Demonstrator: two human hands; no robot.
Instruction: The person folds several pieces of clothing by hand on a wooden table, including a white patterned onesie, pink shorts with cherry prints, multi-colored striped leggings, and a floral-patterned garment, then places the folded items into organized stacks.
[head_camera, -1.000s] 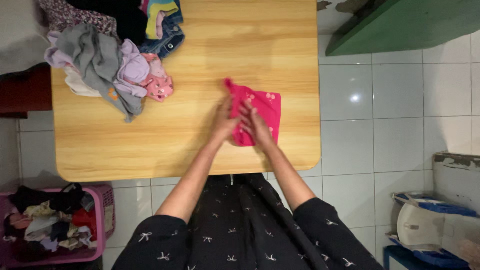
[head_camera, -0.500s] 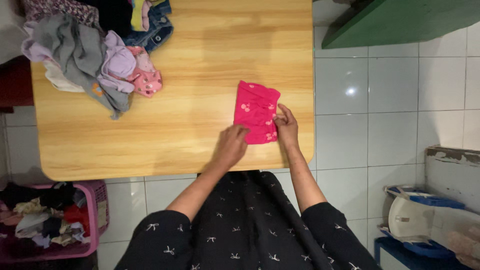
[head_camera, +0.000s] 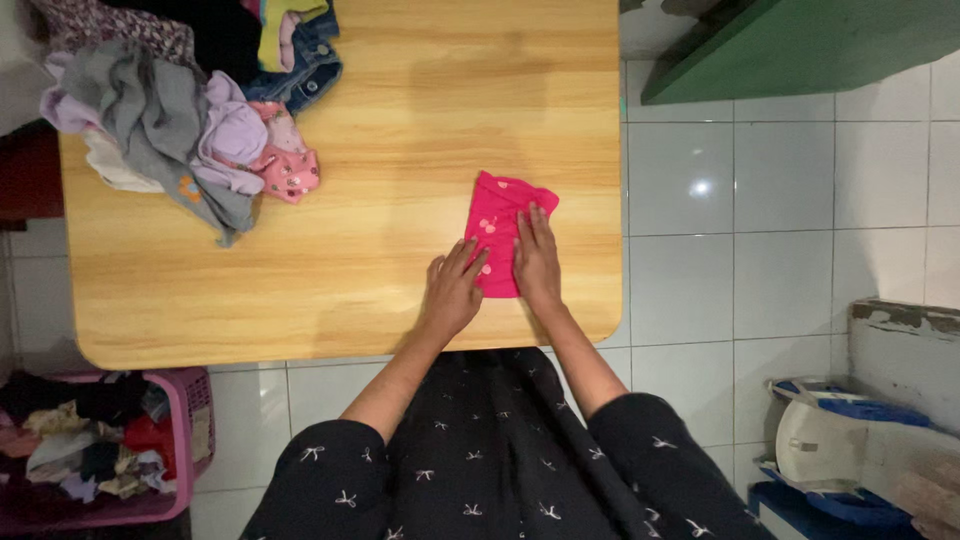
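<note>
Pink garment (head_camera: 497, 222): soft matt cloth, small pale print. Table (head_camera: 350, 260): light wood, smooth, faint sheen, visible grain. Clothes pile (head_camera: 180, 120): mixed matt fabrics, some denim. Floor tiles (head_camera: 690, 280): white, glossy, reflected light. Laundry basket (head_camera: 195, 440): pink plastic. Sleeves (head_camera: 320, 480): dark printed cloth.

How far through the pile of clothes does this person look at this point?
Early. No finished stack shows on the wooden table. In hand: the pink garment, folded small, with the left hand and right hand flat on it. Left: the heap of clothes at the far corner.
</note>
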